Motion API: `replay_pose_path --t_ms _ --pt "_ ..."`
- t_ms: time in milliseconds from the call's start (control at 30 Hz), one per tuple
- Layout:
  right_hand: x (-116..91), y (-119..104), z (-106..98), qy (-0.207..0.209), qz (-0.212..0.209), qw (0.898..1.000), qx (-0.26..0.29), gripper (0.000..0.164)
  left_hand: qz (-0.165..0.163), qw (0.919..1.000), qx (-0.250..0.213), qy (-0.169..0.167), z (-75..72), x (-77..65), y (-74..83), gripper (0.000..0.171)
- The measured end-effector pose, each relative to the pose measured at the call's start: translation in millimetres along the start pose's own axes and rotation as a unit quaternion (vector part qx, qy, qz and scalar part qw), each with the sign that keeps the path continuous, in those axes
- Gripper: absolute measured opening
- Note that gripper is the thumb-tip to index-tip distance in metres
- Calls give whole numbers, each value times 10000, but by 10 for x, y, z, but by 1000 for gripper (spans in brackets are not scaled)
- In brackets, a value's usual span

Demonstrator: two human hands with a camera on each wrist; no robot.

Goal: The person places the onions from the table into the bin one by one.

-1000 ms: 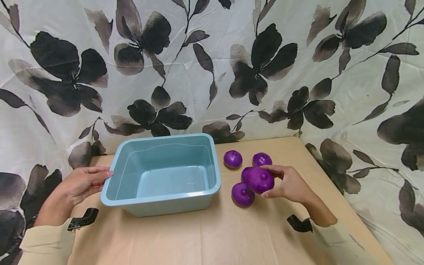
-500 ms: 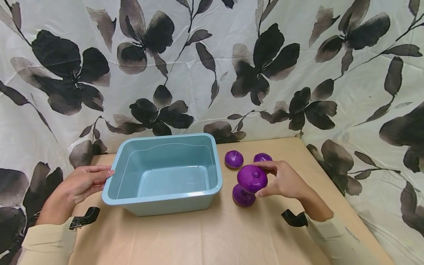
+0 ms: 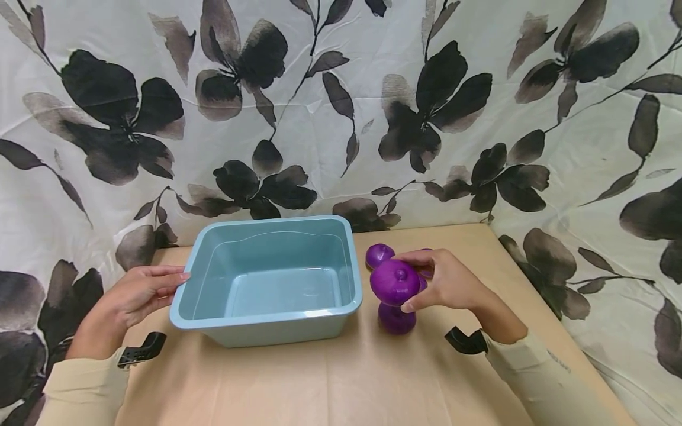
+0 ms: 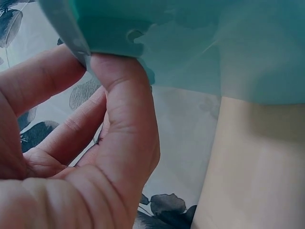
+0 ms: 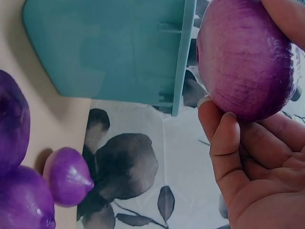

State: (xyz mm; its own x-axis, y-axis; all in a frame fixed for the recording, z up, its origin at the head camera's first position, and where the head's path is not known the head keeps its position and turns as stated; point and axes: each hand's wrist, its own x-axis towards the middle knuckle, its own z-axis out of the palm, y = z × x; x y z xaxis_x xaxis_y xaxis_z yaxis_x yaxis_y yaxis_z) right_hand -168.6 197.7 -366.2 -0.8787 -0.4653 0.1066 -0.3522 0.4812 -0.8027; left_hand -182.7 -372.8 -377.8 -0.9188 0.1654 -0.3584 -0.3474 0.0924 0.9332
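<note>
A light blue plastic tub [image 3: 266, 322] stands on the table with nothing inside. My left hand [image 3: 130, 296] pinches its left rim between thumb and fingers, and the left wrist view shows the thumb [image 4: 126, 109] over that rim. To the right of the tub, my right hand [image 3: 447, 281] holds a purple onion [image 3: 394, 283] raised above the other onions. In the right wrist view the held onion [image 5: 248, 62] sits between thumb and fingertips. Below it lies another onion [image 3: 396, 319]; a further onion [image 3: 379, 254] lies behind. Others are partly hidden by the right hand.
The tan table [image 3: 319, 384] reaches back to a white cloth [image 3: 330, 130] with dark printed flowers, which hangs behind and at the sides. A black wrist strap mount [image 3: 142, 349] is on the left sleeve, another mount [image 3: 466, 341] on the right.
My right hand has moved left with the onion, from over the pile's right side toward the tub. My left hand keeps its pinch on the rim; the tub stays put.
</note>
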Motion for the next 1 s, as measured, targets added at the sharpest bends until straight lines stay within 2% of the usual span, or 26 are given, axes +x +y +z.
replay_pose_path --t_ms 133,333,633,1000 --pt "79 -47 33 -111 -32 9998 187 80 15 9999 -148 -54 -1 16 -10 23" --pt "199 -116 100 -236 -94 9996 146 85 79 9992 -376 -83 0 21 -21 23" --pt "370 -220 180 -428 -392 9983 -24 82 104 9992 -368 -64 18 20 -8 22" --pt "603 -371 227 -783 -664 9945 213 82 109 9996 -263 -77 17 15 -6 23"
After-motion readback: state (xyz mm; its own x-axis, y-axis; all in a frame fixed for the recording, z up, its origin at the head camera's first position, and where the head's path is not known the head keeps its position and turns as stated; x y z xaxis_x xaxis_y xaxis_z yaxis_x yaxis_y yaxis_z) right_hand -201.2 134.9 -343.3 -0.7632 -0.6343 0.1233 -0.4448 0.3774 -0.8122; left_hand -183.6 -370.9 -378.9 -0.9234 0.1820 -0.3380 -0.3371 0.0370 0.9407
